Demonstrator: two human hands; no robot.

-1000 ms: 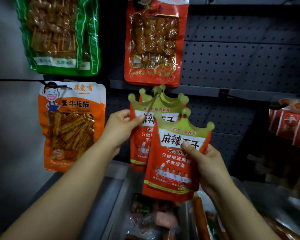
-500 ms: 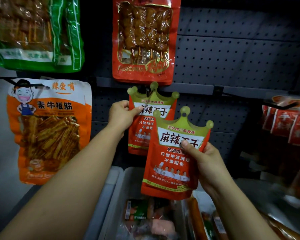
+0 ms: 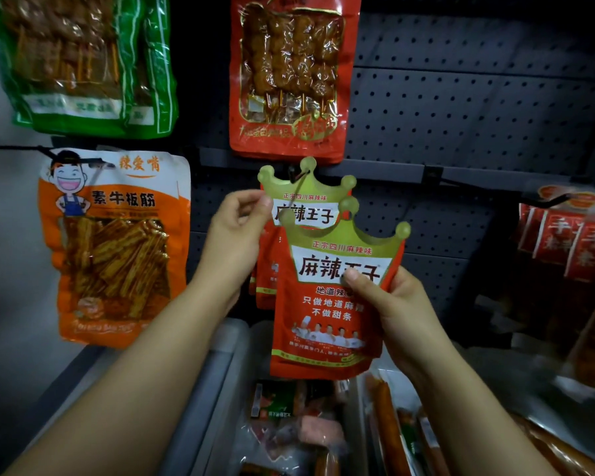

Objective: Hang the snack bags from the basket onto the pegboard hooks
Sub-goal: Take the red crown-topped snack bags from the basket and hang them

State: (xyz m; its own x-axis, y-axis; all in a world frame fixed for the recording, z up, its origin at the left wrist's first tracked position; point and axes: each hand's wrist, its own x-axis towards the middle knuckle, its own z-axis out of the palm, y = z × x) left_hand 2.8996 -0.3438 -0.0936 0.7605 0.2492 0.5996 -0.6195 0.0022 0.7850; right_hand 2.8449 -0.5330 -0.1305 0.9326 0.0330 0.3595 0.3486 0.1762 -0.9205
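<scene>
Head view looks down two bare forearms at a dark perforated metal pegboard (image 3: pixel 478 108) hung with glossy plastic snack packets. Of the hands, the right hand (image 3: pixel 397 314) grips a red foil bag (image 3: pixel 327 324) with a gold crown-shaped top, thumb pressed on its white label and fingers curled behind; the bag is held upright just in front of the board, above the basket (image 3: pixel 227 369), whose pale translucent rim shows at the bottom with crinkled wrapped snacks inside. The left hand (image 3: pixel 236 235) pinches the left edge of a matching crown-topped bag (image 3: pixel 303 201), which hangs from a thin black hook (image 3: pixel 298 176) through the hole in its crown; the held bag overlaps its lower right. Around them hang a green packet of skewers (image 3: pixel 86 63), a red packet with a clear window showing brown skewers (image 3: pixel 291 77), an orange packet with a cartoon face (image 3: pixel 117 245) and red packets at the right edge (image 3: pixel 571 242). Compared with half a second ago, the left hand's thumb sits higher on the hanging bag's edge, and the held bag has risen to cover more of it.
</scene>
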